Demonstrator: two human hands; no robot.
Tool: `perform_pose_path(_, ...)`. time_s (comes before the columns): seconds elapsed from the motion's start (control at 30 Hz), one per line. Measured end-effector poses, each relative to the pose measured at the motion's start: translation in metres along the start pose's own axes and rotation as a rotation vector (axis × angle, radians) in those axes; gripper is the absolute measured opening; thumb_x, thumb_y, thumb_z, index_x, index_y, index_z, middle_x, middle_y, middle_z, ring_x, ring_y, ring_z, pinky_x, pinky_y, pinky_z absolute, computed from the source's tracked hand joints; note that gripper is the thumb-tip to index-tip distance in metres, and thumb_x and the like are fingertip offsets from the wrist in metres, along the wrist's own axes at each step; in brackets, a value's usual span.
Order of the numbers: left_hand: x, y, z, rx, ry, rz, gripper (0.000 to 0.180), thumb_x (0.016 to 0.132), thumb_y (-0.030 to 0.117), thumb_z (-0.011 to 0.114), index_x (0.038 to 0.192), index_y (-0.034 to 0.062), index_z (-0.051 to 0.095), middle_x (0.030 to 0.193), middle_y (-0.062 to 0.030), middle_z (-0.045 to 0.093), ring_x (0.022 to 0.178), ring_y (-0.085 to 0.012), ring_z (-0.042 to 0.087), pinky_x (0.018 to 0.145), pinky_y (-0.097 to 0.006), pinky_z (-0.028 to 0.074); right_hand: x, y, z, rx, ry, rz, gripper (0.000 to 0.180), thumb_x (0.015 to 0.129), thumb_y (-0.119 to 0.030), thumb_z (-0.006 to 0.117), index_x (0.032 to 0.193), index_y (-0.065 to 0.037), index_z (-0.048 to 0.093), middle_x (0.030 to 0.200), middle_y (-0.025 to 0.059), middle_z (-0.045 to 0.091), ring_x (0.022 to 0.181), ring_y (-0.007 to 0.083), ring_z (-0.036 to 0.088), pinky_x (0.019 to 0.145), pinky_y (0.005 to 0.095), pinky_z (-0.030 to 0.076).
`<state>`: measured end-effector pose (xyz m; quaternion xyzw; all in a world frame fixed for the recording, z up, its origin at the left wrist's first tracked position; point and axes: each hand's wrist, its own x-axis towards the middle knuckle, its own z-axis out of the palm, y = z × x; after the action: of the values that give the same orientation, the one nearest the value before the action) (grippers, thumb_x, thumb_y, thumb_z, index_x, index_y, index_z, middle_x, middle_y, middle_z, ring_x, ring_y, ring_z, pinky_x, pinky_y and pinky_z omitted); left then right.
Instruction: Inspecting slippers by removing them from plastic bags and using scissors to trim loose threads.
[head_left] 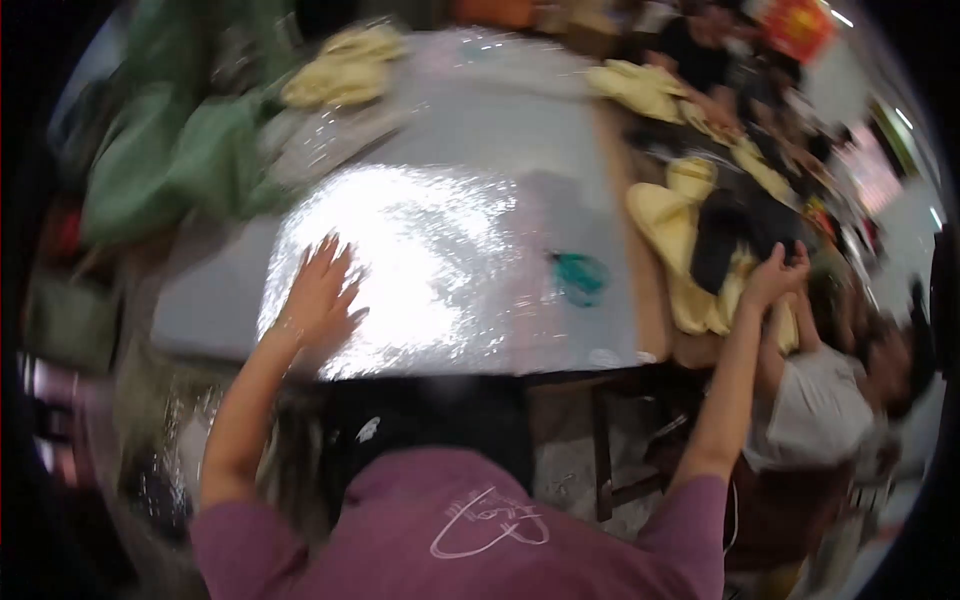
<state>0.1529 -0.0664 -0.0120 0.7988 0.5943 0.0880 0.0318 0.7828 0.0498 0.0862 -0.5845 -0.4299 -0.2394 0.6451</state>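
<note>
My left hand [325,295] lies with its fingers spread on a sheet or bag of clear, shiny plastic [430,270], which throws back a strong glare. The plastic is spread over the grey tabletop [215,305] in front of me. My right arm stretches far out to the right. There my right hand [775,280] is at the lower edge of a dark, flat, cloth-like piece [770,220], its fingers partly bent and blurred; whether they grip it I cannot make out. Yellow soft pieces [665,230] lie just left of that hand.
A green tangle of string or band [582,278] rests right of the plastic. Yellow bundles [350,65] and green sacking [200,160] are at the back left. A person in a light shirt [820,405] sits close by my right arm; another person [700,50] is at the far right.
</note>
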Motion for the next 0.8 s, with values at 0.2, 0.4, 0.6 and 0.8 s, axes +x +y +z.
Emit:
perform_pose_path(0.2,-0.125,-0.02,-0.082,-0.119,0.323,-0.184,0.031,0.09,0.021,0.052,0.114,0.0022,0.057,0.112,-0.0119,0.061,0.107,-0.0289,0.056,0.092,-0.038,0.043,-0.217,-0.247,0.034,0.419,-1.152,-0.543,0.043,0.084,-0.017,0.06,0.124,-0.005,0.048,0.129,0.0155,0.045,0.123,0.0334,0.039,0.106,0.0434,0.025)
perform_pose_path(0.4,-0.337,-0.057,-0.071,-0.637,0.265,-0.977,0.021,0.088,0.016,0.052,0.089,-0.0021,0.062,0.069,-0.0118,0.063,0.065,-0.0332,0.061,0.065,-0.041,0.049,-0.331,-0.266,0.041,0.316,-1.607,-0.848,0.057,0.087,-0.027,0.055,0.139,-0.012,0.037,0.145,0.0132,0.03,0.136,0.0367,0.021,0.11,0.0558,0.008)
perform_pose_path(0.6,-0.414,-0.06,-0.001,0.007,0.059,-1.254,0.033,0.079,0.028,0.064,0.103,0.0056,0.06,0.1,-0.0186,0.063,0.089,-0.0364,0.059,0.079,-0.042,0.047,-0.338,-0.275,0.045,0.247,-1.61,-0.912,0.057,0.089,-0.028,0.05,0.142,-0.015,0.033,0.148,0.0102,0.027,0.137,0.0345,0.019,0.11,0.0541,0.007)
perform_pose_path(0.8,-0.395,-0.106,-0.011,0.103,0.186,-1.276,0.102,0.055,0.057,0.079,0.132,0.0021,0.04,0.123,-0.0254,0.049,0.115,-0.0383,0.047,0.099,-0.041,0.039,-0.342,-0.271,0.048,0.228,-1.585,-0.953,0.057,0.088,-0.025,0.049,0.142,-0.013,0.033,0.148,0.0099,0.027,0.138,0.0334,0.019,0.11,0.0537,0.006)
